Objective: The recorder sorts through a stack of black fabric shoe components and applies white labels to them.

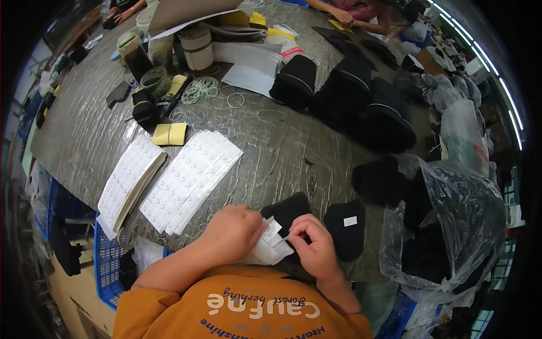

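Note:
My left hand (236, 230) is closed on the upper left side of a small piece of white label sheet (272, 247). Printed labels show on part of it. At the sheet's right edge, my right hand (314, 244) pinches with thumb and forefinger; whether a label has come loose there is too small to tell. Beneath and behind the sheet lies a black fabric piece (289, 204), partly covered by it and my hands. Just right of my right hand, a second black fabric piece (343, 237) lies flat, bearing a white sticker (350, 221).
Two stacks of printed label sheets (192, 178) lie on the left, with a yellow bundle (169, 134) behind. Farther back are rubber bands (202, 89), a white tub (196, 48) and banded black bundles (293, 82). A clear plastic bag (463, 198) stands right. Another person's hands (341, 18) work across the table.

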The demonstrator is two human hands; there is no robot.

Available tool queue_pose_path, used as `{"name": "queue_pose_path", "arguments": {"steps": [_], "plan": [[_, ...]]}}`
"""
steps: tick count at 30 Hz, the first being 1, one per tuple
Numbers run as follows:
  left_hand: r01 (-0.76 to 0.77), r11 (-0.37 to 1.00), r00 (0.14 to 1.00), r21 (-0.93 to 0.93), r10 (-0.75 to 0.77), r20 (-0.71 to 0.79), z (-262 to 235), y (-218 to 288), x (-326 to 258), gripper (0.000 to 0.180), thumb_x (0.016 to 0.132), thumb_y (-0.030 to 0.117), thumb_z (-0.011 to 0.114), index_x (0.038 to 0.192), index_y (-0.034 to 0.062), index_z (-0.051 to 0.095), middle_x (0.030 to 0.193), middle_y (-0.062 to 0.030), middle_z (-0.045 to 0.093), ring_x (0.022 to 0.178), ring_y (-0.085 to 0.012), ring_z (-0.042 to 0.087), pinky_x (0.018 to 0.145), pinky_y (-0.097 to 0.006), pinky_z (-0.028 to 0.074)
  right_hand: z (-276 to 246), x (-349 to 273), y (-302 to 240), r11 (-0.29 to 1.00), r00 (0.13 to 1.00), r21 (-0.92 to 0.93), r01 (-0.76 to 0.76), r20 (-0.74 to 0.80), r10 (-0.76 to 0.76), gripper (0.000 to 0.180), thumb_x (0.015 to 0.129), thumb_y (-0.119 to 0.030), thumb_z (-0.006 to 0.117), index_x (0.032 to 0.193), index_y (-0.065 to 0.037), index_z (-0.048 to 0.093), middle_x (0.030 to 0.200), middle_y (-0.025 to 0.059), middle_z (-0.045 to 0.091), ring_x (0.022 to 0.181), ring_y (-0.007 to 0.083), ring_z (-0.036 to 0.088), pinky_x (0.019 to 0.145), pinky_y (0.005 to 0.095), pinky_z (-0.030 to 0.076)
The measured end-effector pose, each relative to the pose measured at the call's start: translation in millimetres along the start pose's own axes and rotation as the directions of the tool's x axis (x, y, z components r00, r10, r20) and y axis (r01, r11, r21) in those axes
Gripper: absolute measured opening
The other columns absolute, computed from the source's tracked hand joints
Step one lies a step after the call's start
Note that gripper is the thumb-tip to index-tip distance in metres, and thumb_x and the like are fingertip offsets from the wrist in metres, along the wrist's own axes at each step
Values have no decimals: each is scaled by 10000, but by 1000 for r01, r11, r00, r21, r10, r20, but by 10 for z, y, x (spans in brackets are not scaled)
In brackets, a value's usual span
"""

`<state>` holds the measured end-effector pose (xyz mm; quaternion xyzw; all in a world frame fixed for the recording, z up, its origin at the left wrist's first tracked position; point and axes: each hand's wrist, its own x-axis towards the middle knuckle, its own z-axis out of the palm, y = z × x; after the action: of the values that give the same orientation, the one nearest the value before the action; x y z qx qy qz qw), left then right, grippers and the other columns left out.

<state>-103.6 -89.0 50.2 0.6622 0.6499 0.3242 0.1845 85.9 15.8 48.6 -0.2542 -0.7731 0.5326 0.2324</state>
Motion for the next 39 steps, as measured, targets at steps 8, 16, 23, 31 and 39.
{"name": "queue_pose_path", "arguments": {"steps": [8, 16, 23, 31, 39], "plan": [[-195, 981, 967, 5, 192, 165, 92, 14, -115, 158, 804, 134, 620, 836, -20, 619, 1190, -195, 623, 1150, -320, 553, 976, -428, 424, -72, 167, 174, 956, 946, 62, -287, -142, 293, 50, 889, -20, 608, 876, 8, 569, 677, 12, 558, 610, 58, 506, 555, 230, 430], [-212, 977, 934, 22, 196, 297, 141, -9, -118, 202, 811, 153, 579, 879, -35, 612, 1292, -230, 558, 1256, -369, 482, 1059, -447, 367, 28, 192, 292, 947, 935, -12, -321, -164, 315, 61, 863, -26, 637, 844, 23, 608, 676, 32, 607, 585, 59, 535, 542, 236, 445], [-220, 975, 937, 42, 199, 287, 165, 15, -126, 234, 813, 171, 583, 903, -42, 619, 1289, -248, 553, 1260, -378, 477, 1067, -455, 358, 34, 198, 303, 939, 932, -63, -338, -160, 325, 63, 859, -27, 639, 836, 25, 612, 677, 43, 619, 573, 73, 553, 542, 243, 453], [-228, 973, 936, 43, 206, 286, 150, 61, -112, 237, 813, 182, 592, 896, -37, 624, 1333, -237, 522, 1230, -356, 495, 1048, -447, 366, 57, 165, 324, 940, 938, -123, -319, -182, 294, 69, 850, -29, 645, 824, 26, 614, 691, 72, 623, 573, 92, 565, 539, 257, 459], [-224, 968, 923, 113, 173, 343, 213, 13, -55, 226, 791, 180, 592, 903, -8, 645, 1362, -203, 512, 1191, -297, 518, 1037, -392, 348, 143, 192, 369, 953, 910, 16, -303, -292, 294, 177, 832, -7, 675, 957, 13, 551, 689, 60, 620, 589, 78, 564, 542, 245, 458]]}}
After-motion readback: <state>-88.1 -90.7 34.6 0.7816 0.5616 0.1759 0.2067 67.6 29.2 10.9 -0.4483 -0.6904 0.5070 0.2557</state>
